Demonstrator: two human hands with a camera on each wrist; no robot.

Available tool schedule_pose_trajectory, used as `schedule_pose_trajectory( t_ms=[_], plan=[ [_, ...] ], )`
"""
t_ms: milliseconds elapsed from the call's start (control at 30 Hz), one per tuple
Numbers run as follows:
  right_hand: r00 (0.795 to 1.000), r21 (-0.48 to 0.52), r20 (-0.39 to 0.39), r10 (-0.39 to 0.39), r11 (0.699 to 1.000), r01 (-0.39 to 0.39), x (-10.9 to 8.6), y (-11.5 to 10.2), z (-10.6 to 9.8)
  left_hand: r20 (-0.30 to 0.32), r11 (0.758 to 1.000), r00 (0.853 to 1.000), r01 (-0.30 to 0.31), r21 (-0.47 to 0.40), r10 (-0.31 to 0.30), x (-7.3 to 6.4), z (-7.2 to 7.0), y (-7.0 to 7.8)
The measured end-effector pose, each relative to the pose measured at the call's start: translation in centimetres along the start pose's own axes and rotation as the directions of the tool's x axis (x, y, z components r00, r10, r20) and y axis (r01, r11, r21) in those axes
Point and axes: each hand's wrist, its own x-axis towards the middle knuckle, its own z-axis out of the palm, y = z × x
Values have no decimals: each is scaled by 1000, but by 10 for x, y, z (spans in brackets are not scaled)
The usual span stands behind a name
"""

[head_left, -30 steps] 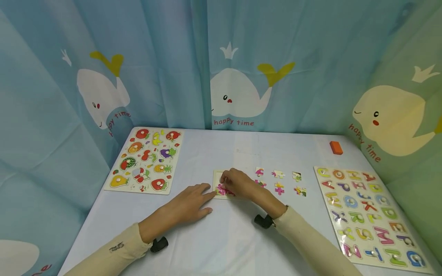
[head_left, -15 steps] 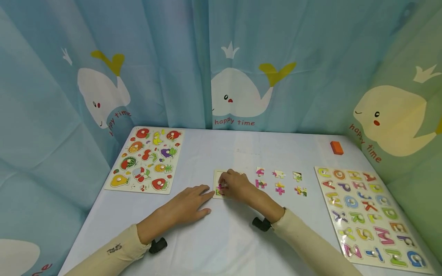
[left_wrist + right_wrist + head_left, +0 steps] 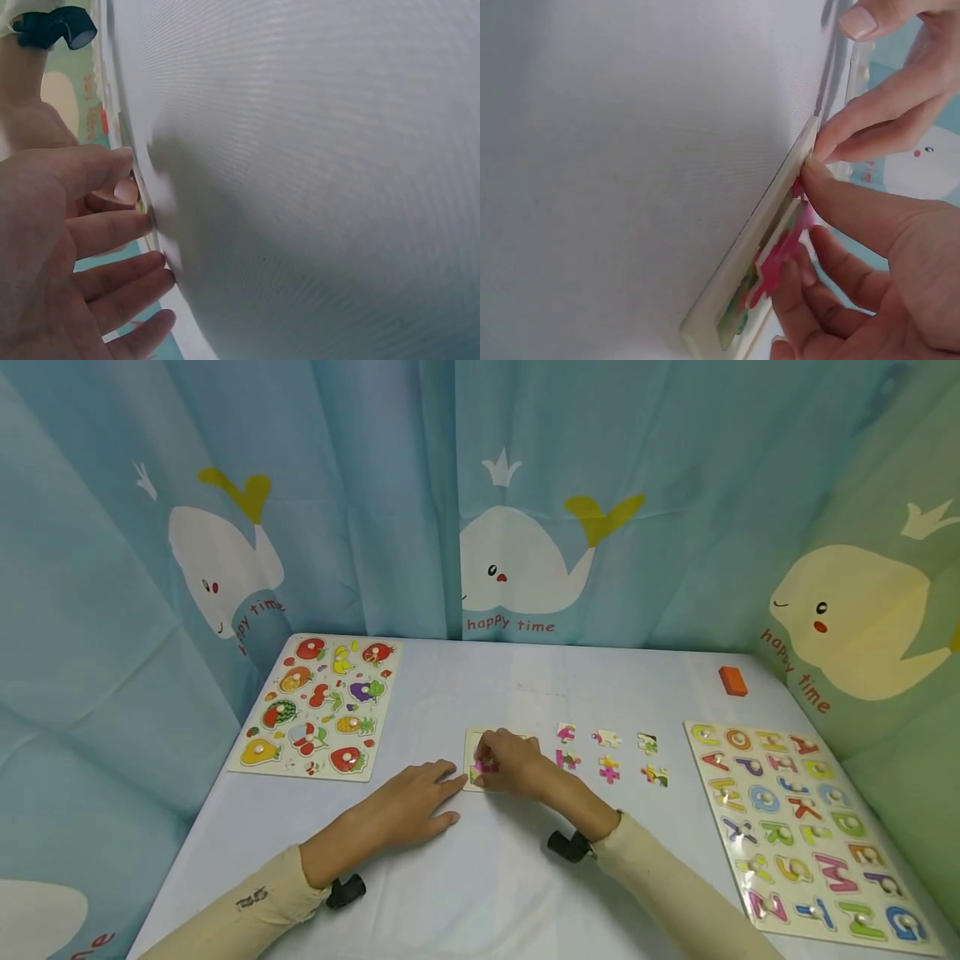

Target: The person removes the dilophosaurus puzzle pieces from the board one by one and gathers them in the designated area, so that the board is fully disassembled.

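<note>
A small pale jigsaw frame [image 3: 470, 745] lies mid-table, with pink and green pieces in its lower part. My right hand [image 3: 517, 766] is over it, fingers curled down and covering its right side. In the right wrist view, thumb and fingers pinch a pink jigsaw piece [image 3: 774, 262], which sits tilted above the recess of the frame [image 3: 731, 274]. My left hand [image 3: 412, 802] rests on the table with fingers spread, its index fingertip at the frame's left edge. The left wrist view shows that hand's fingers [image 3: 112, 232] extended and holding nothing.
Several loose jigsaw pieces [image 3: 609, 768] lie in two rows right of the frame. A fruit peg board [image 3: 341, 702] stands at the left and a letter board [image 3: 780, 802] at the right. An orange block [image 3: 732, 682] lies at the back right, before the whale-print curtain [image 3: 375, 527].
My right hand has shifted slightly left over the frame, and the pink piece under its fingers has changed position. My left hand stays at the frame's edge.
</note>
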Motion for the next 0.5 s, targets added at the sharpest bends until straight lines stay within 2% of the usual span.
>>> schedule_pose_trajectory(
  t_ms=[200, 500],
  plan=[
    [999, 134, -9, -39, 990, 39, 0, 7, -4, -2, 1000, 1000, -5, 13, 6, 0, 0, 0],
    [999, 172, 16, -52, 984, 49, 4, 13, -5, 4, 1000, 1000, 9, 12, -9, 1, 0, 1]
  ],
)
